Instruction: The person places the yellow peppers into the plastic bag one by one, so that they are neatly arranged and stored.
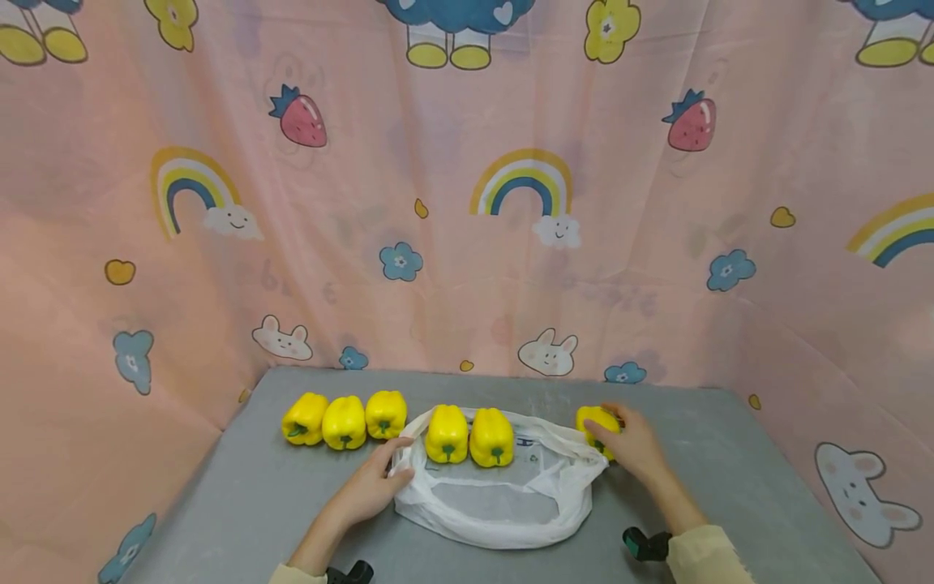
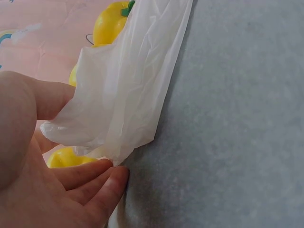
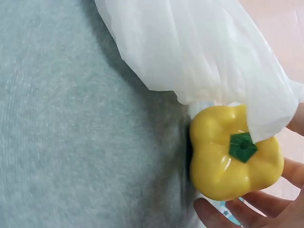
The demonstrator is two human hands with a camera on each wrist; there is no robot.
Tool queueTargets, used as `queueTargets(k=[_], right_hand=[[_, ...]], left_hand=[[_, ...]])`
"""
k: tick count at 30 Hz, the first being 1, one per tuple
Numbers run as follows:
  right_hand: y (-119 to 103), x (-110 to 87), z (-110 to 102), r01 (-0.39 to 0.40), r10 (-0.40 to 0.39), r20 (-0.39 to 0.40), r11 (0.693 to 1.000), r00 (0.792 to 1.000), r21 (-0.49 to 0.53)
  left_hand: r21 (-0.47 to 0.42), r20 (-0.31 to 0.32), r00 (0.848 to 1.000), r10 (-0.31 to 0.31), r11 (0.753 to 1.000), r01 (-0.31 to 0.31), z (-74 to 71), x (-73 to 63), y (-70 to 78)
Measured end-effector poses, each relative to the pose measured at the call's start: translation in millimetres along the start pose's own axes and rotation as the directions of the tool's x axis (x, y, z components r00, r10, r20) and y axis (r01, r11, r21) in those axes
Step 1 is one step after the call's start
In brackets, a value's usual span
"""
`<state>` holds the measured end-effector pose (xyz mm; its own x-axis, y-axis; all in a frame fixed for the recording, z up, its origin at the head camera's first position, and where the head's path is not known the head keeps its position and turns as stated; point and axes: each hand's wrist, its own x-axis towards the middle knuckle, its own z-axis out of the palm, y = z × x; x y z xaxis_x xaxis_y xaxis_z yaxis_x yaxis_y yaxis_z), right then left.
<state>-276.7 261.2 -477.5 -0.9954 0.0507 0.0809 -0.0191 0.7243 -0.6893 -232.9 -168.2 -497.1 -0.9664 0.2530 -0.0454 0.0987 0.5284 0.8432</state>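
A white plastic bag (image 1: 496, 531) lies spread on the table with its mouth wide. My left hand (image 1: 374, 484) holds the bag's left edge, a fold of plastic (image 2: 114, 99) between thumb and fingers. At the bag's right edge, my right hand (image 1: 636, 444) grips a yellow bell pepper (image 1: 594, 423) with a green stem. In the right wrist view, part of the bag covers one side of that bell pepper (image 3: 232, 178), and fingers curve around its far side. Two more yellow bell peppers, a left one (image 1: 447, 435) and a right one (image 1: 492, 438), appear within the bag's mouth, toward its far side.
Three yellow bell peppers stand in a row left of the bag: an outer one (image 1: 305, 419), a middle one (image 1: 344, 422) and an inner one (image 1: 386, 414). The grey table (image 1: 255, 503) ends against a pink patterned cloth (image 1: 452, 308). Dark devices sit at both wrists.
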Motion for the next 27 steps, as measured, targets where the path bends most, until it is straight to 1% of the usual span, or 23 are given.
queueTargets(k=[3,9,16,21,27], right_hand=[[1.0,-1.7,2.2,-0.013,0.013,0.012,1.0,1.0,0.015],[2.3,-3.4,3.1,-0.054,0.054,0.008,0.997,0.999,0.055],[-5.5,-4.4,-7.1,-0.071,0.072,-0.001,0.994,0.997,0.087],[-16.0,-5.5,-17.8,-0.039,0.041,-0.021,0.995,0.999,0.09],[-29.4,-7.6,-26.8,0.013,-0.01,-0.058,0.999,0.998,0.053]], left_hand=[[0.001,0.001,1.0,-0.003,1.0,0.003,0.4,-0.8,0.2],[-0.006,0.002,1.0,-0.012,1.0,0.012,1.0,-0.9,0.4],[-0.012,0.007,1.0,-0.014,1.0,0.014,1.1,0.3,-0.3],[-0.016,0.004,1.0,-0.01,1.0,0.01,0.5,0.2,0.2],[-0.001,-0.003,1.0,-0.001,1.0,0.001,-0.3,-1.1,1.1]])
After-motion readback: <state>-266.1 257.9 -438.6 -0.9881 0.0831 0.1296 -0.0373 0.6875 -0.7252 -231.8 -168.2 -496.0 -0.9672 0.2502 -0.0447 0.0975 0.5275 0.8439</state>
